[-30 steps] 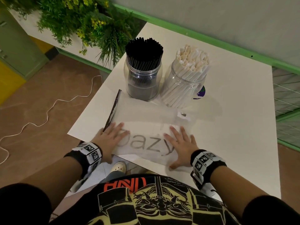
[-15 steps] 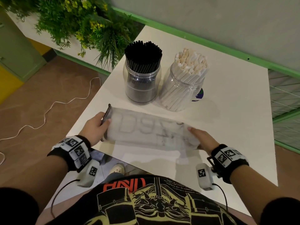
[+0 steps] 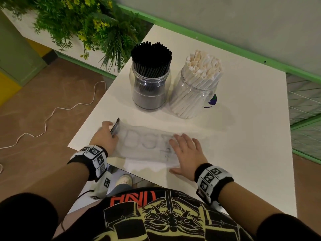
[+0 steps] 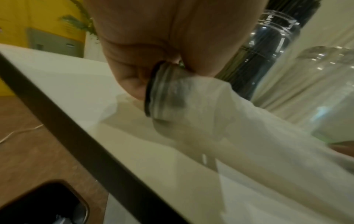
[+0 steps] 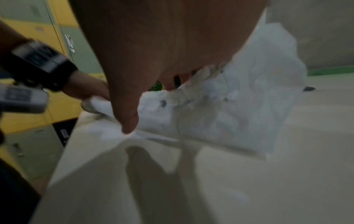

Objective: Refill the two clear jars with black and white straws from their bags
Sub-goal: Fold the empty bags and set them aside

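Two clear jars stand side by side at the back of the white table (image 3: 243, 136): the left jar (image 3: 150, 87) is packed with black straws (image 3: 150, 56), the right jar (image 3: 194, 98) with white straws (image 3: 204, 65). In front of them lies a folded, empty, translucent plastic bag (image 3: 145, 145) with faint grey lettering. My left hand (image 3: 111, 132) pinches the bag's dark-edged left end (image 4: 159, 91). My right hand (image 3: 182, 145) lies flat on the bag's right end, fingers straight. From the right wrist, the thumb (image 5: 128, 121) presses the crumpled bag (image 5: 229, 113).
The table's near-left edge (image 4: 76, 136) runs just beside my left hand, with brown floor and a white cable (image 3: 52, 115) below. A green planter (image 3: 83, 26) stands left of the jars. A green-trimmed wall (image 3: 225, 23) and wire mesh (image 3: 304, 101) bound the far and right sides.
The bag lay spread flat under both palms, then was folded over and held at both ends. Now my right hand has moved on top of its right end and presses it down.
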Tool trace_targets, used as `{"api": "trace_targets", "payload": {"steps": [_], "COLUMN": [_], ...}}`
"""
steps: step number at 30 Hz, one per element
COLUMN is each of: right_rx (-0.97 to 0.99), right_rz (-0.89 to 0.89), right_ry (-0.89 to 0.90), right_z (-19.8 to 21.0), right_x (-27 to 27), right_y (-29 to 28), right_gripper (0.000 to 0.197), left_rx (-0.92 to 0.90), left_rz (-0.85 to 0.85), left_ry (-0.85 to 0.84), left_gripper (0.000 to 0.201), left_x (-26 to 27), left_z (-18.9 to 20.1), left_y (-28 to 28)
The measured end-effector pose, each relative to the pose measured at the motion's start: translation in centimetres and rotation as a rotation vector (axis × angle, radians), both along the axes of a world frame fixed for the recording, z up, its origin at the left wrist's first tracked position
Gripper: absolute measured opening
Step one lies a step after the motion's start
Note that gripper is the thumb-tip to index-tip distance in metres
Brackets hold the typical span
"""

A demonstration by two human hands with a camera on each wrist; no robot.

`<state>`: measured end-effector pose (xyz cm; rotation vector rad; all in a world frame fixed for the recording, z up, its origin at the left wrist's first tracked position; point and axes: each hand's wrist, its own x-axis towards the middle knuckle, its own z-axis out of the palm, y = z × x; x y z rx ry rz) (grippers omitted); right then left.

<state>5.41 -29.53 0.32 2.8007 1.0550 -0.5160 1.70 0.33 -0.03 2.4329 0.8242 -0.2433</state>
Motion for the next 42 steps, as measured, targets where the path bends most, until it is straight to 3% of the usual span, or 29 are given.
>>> {"api": "trace_targets", "payload": {"steps": [2,4,6,7,9,11,14,16,18,20,22,23,26,29,32,34,35,37,39,42], "right_rx": [-0.089,-0.063,-0.031,-0.032,-0.011,0.057,0.452,0.913,1.308,1.526,1.580,1.557,1.261,1.027,0.682,0.427,0.382,0.426,0.513,0.733], "right_rz": [-0.059,-0.088,-0.106,-0.116,-0.181,-0.323,-0.589,-0.683,-0.800,-0.857,-0.904,-0.904,-0.674,-0.324,0.019,0.079,0.048,-0.064,-0.172,-0.302], "right_ry": [0.120,0.123,0.105,0.094,0.056,0.025,0.114,0.370,0.788,1.194,1.324,1.262,0.679,0.198,-0.138,-0.111,-0.043,0.130,0.224,0.293], "right_z": [-0.9,-1.6,-2.0,-2.0,-1.6,-0.4,1.0,2.5,4.7,6.6,7.8,8.2,8.9,10.0,10.6,10.7,10.6,10.6,10.2,9.7], "right_x": [0.6,0.9,1.0,1.1,1.3,1.6,3.3,4.3,4.2,3.8,3.8,4.0,4.7,4.7,4.9,5.5,6.0,6.7,7.1,7.0], "right_y": [0.0,0.1,0.1,0.2,0.5,1.2,2.6,4.0,5.4,6.4,6.7,6.7,5.9,4.6,4.5,5.1,5.3,4.9,4.3,3.9], "right_gripper": [0.105,0.097,0.080,0.072,0.059,0.054,0.049,0.046,0.046,0.045,0.041,0.038,0.038,0.066,0.081,0.068,0.051,0.019,0.023,0.039], "left_rx": [0.268,0.469,0.530,0.508,0.382,0.240,0.025,-0.213,-0.589,-0.974,-1.194,-1.241,-1.171,-0.797,-0.285,-0.104,-0.107,-0.300,-0.436,-0.362], "left_rz": [-0.174,-0.430,-0.673,-0.759,-0.759,-0.677,-0.552,-0.415,-0.248,-0.145,-0.107,-0.076,-0.014,-0.115,-0.489,-0.654,-0.673,-0.591,-0.507,-0.549], "left_ry": [-0.089,-0.247,-0.316,-0.259,-0.019,0.180,0.207,0.174,0.088,-0.042,-0.167,-0.208,-0.291,-0.242,-0.141,-0.198,-0.221,-0.232,-0.194,-0.080], "left_gripper": [0.061,0.063,0.054,0.048,0.038,0.044,0.062,0.073,0.080,0.078,0.062,0.052,0.040,0.038,0.026,0.015,0.013,0.024,0.039,0.039], "left_x": [-0.4,-0.8,-1.2,-1.5,-1.5,-1.2,0.1,1.2,2.3,3.2,3.9,4.1,4.8,5.3,5.2,5.0,4.8,4.2,3.9,3.6], "left_z": [0.5,1.0,1.1,1.1,0.9,0.7,1.6,2.9,4.4,6.1,7.2,7.8,8.2,8.1,9.1,10.0,10.2,10.3,9.9,9.4], "left_y": [-0.4,-1.5,-3.0,-3.7,-4.4,-4.4,-4.8,-5.5,-6.6,-7.9,-8.9,-9.1,-8.3,-6.4,-6.9,-7.9,-8.2,-8.0,-7.3,-7.4]}}
